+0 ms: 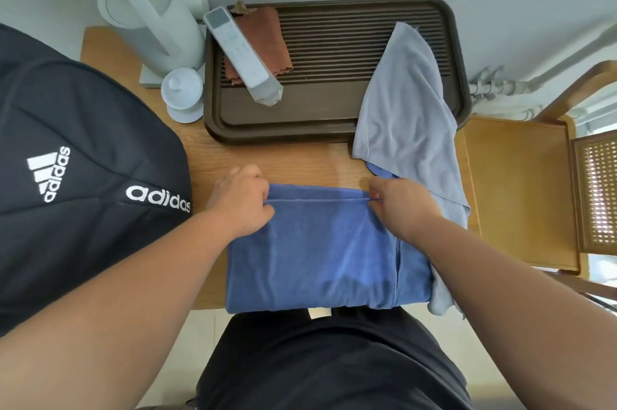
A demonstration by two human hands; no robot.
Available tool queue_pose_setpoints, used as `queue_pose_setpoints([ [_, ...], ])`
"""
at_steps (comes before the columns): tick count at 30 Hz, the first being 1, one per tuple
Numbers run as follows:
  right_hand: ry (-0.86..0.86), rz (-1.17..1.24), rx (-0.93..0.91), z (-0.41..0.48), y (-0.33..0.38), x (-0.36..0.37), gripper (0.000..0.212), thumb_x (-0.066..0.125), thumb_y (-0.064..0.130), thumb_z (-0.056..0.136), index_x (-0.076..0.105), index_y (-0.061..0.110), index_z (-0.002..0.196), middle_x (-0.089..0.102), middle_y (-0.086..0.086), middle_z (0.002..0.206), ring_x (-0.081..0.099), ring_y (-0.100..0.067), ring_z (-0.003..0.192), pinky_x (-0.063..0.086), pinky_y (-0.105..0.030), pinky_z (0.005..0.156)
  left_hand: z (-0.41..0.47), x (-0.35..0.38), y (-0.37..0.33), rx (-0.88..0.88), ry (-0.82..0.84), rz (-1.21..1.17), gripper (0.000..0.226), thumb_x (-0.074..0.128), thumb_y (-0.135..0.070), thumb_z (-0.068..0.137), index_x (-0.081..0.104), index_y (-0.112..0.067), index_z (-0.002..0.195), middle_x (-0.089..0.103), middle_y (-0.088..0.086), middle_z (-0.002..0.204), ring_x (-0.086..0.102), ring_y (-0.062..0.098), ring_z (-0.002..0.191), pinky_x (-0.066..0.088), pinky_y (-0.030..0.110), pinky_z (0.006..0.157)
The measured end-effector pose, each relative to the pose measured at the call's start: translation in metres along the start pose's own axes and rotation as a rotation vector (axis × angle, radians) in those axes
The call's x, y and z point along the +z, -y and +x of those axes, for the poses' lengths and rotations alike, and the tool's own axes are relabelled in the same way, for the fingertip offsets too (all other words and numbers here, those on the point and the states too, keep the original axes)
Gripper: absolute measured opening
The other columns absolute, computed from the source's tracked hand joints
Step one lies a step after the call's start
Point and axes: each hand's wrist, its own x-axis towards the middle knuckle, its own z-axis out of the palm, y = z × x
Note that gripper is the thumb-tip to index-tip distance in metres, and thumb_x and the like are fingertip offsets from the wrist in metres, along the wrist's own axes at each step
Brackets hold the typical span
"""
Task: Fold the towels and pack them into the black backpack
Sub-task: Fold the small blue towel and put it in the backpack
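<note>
A blue towel (320,249) lies folded on the wooden table (300,159), its near part hanging over the front edge. My left hand (240,199) pinches the top layer's far left corner. My right hand (400,202) pinches the far right corner of the same hem. A light grey towel (404,115) lies crumpled to the right, partly on the brown tray and partly on the table beside the blue towel. The black backpack (76,182) with white lettering lies at the left, touching the table's edge; I cannot see its opening.
A dark brown slatted tray (334,129) sits at the back with a rust-coloured cloth (267,35) and a white remote (240,52) on it. A white appliance (150,18) and a small lidded cup (183,95) stand at the back left. A wooden chair (521,189) is right of the table.
</note>
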Motion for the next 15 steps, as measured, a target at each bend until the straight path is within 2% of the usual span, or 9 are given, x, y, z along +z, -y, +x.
queue_pose_setpoints([
  [5, -0.029, 0.014, 0.015, 0.006, -0.003, 0.003, 0.005, 0.053, 0.019, 0.094, 0.057, 0.017, 0.092, 0.062, -0.006, 0.080, 0.056, -0.029, 0.075, 0.053, -0.040, 0.069, 0.010, -0.007, 0.000, -0.019, -0.004, -0.104, 0.022, 0.064, -0.027, 0.084, 0.050, -0.027, 0.067, 0.049, -0.005, 0.094, 0.052, 0.021, 0.081, 0.044, 0.034, 0.069],
  [10, -0.058, -0.070, 0.045, 0.016, -0.004, 0.007, 0.006, 0.049, 0.018, 0.097, 0.056, 0.019, 0.096, 0.059, -0.005, 0.084, 0.050, -0.027, 0.078, 0.041, -0.034, 0.064, 0.027, -0.014, 0.001, -0.027, -0.007, -0.044, 0.018, 0.060, -0.018, 0.088, 0.054, -0.027, 0.074, 0.053, -0.002, 0.092, 0.055, 0.022, 0.083, 0.052, 0.040, 0.073],
  [15, -0.088, -0.199, 0.131, 0.022, 0.000, 0.010, 0.028, 0.048, 0.001, 0.088, 0.059, 0.020, 0.104, 0.055, -0.002, 0.083, 0.046, -0.024, 0.078, 0.039, -0.033, 0.063, 0.042, -0.015, -0.001, -0.067, -0.049, 0.023, 0.015, 0.054, -0.020, 0.097, 0.058, -0.025, 0.083, 0.060, -0.002, 0.086, 0.056, 0.019, 0.079, 0.053, 0.038, 0.070],
])
